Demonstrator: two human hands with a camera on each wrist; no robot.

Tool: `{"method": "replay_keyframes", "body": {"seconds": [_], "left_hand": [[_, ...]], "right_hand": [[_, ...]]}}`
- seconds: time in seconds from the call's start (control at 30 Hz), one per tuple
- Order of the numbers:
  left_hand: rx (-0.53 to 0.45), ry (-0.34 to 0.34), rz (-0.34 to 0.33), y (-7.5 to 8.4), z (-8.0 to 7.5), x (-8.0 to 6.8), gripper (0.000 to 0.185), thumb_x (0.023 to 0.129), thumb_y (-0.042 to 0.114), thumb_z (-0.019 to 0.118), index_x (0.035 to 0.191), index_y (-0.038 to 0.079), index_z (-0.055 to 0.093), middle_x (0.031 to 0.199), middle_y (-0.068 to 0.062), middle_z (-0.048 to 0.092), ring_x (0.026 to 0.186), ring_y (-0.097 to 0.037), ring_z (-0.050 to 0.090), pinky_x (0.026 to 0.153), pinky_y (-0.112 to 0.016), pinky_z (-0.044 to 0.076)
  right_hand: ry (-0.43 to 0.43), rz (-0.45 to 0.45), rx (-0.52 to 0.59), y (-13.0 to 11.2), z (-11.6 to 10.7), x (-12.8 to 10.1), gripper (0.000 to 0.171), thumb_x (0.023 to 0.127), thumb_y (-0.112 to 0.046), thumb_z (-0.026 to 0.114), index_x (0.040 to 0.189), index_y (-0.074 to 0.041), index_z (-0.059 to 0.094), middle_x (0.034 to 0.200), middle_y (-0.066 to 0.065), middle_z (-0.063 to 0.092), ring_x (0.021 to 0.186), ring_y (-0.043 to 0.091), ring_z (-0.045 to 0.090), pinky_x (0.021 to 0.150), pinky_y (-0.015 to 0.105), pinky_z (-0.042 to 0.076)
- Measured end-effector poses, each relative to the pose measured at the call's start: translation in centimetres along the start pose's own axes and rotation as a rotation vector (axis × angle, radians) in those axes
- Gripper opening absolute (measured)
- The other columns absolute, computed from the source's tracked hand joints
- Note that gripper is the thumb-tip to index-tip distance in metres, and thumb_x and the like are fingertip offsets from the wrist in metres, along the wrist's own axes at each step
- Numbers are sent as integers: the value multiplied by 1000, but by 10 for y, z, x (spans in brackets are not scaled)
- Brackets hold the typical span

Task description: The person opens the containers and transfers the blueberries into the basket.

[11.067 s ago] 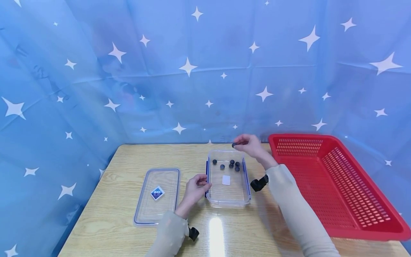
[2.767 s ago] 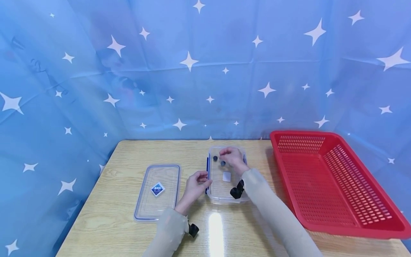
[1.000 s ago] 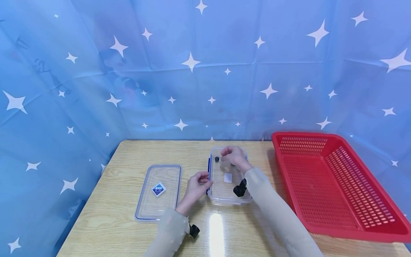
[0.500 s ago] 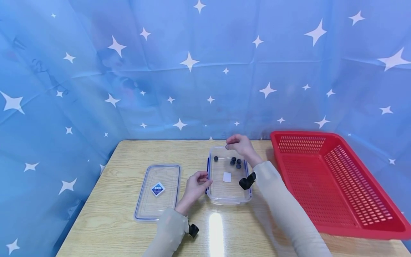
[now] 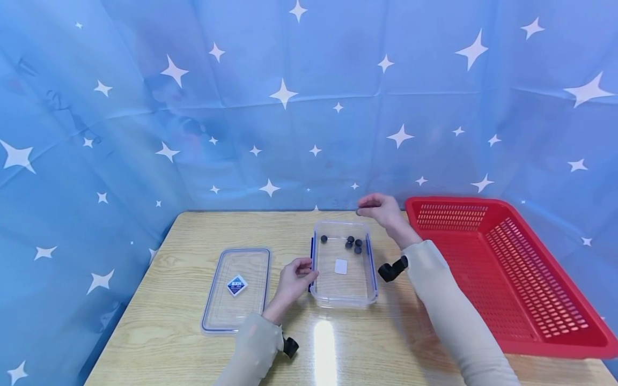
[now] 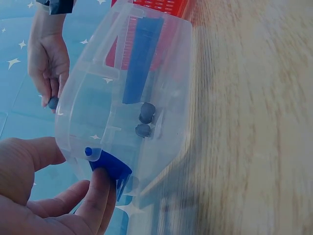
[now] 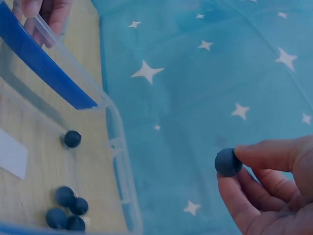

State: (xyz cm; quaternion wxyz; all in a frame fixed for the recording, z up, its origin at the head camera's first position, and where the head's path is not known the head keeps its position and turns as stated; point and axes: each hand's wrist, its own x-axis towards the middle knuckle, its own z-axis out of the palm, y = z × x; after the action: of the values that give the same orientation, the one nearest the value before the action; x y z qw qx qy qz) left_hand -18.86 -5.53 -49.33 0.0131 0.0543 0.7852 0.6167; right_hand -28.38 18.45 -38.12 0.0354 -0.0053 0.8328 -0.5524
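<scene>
A clear plastic food box (image 5: pixel 344 289) with blue side clips stands in the middle of the table. My left hand (image 5: pixel 292 283) holds its left wall, thumb at the rim and fingers at the blue clip (image 6: pixel 113 167). Beyond the box's far right corner, my right hand (image 5: pixel 383 212) pinches a blueberry (image 7: pixel 228 162) between thumb and fingertips, held up in the air. Inside the box, a single blueberry (image 7: pixel 72 139) lies at the far left, and several more blueberries (image 5: pixel 354 244) cluster at the far right. A white square (image 5: pixel 340 266) shows on the box's floor.
The box's clear lid (image 5: pixel 227 313), with a blue rim and a blue-and-white label (image 5: pixel 236 285), lies flat to the left. A large red plastic basket (image 5: pixel 483 289) occupies the right side. A blue star-patterned cloth (image 5: pixel 309 123) hangs behind the wooden table (image 5: pixel 159 321).
My right hand has risen out of the box and moved right with a blueberry, leaving fewer berries inside than before. My left hand stays at the box's left wall.
</scene>
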Motion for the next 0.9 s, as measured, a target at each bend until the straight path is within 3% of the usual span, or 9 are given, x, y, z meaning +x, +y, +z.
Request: {"method": "replay_keyframes", "body": {"seconds": [0.37, 0.67, 0.9], "left_hand": [[-4, 2, -2, -1, 1, 0, 36, 83, 5, 68, 113, -11, 57, 98, -20, 63, 92, -31, 61, 78, -33, 53], [10, 15, -12, 2, 1, -1, 34, 82, 5, 68, 112, -9, 59, 96, -17, 64, 90, -28, 61, 75, -26, 52], [10, 9, -35, 0, 2, 0, 34, 83, 7, 68, 113, -8, 59, 98, -16, 63, 91, -26, 60, 76, -27, 52]], "right_hand": [[61, 15, -16, 4, -34, -13, 31, 88, -8, 63, 117, 1, 57, 115, 17, 58, 104, 24, 51, 92, 37, 41], [88, 14, -36, 12, -59, -23, 34, 90, -15, 63, 119, 1, 56, 116, 15, 56, 101, 21, 52, 90, 33, 42], [121, 47, -35, 16, -79, -31, 41, 90, -26, 63, 122, -3, 55, 116, 10, 55, 102, 19, 50, 95, 41, 41]]}}
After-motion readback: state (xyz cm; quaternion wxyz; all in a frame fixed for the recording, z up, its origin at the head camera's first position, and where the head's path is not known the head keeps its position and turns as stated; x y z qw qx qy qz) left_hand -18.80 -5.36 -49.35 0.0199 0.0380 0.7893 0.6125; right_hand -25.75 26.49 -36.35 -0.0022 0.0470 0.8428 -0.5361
